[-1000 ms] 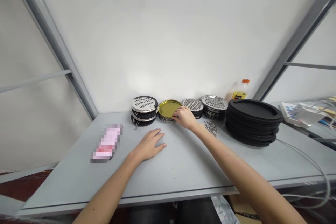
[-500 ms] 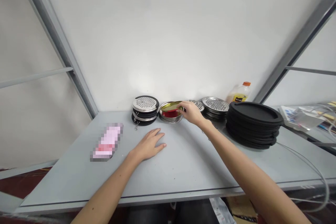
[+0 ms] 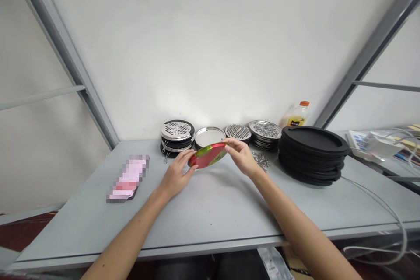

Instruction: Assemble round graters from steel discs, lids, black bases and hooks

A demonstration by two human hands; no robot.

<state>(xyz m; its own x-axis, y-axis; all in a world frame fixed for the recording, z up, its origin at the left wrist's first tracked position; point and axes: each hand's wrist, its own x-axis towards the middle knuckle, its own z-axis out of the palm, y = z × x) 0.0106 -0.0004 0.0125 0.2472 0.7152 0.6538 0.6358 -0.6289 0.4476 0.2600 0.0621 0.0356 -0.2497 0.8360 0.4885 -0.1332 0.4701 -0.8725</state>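
From where I stand, I see the person's left hand (image 3: 177, 173) pinching the near-left edge of a shallow round metal lid (image 3: 207, 157), while the right hand (image 3: 241, 156) has its fingers closed on the lid's right edge. The lid is held tilted above the grey table (image 3: 197, 216), its surface showing red and yellow-green.

Just behind it sits a stack of silver round lids (image 3: 210, 135) near the wall. Left of that stands a pile of perforated grater discs with black rims (image 3: 178, 131); to its right come a stack of spiky grater discs (image 3: 238, 131) and another of silver grater discs (image 3: 265, 129). Small metal clasps (image 3: 261, 162) lie beyond the right hand, near a tall stack of black rings (image 3: 313, 155). Behind those rings stands an orange-capped bottle (image 3: 297, 118). A blurred-out phone (image 3: 129, 179) lies well to the left.
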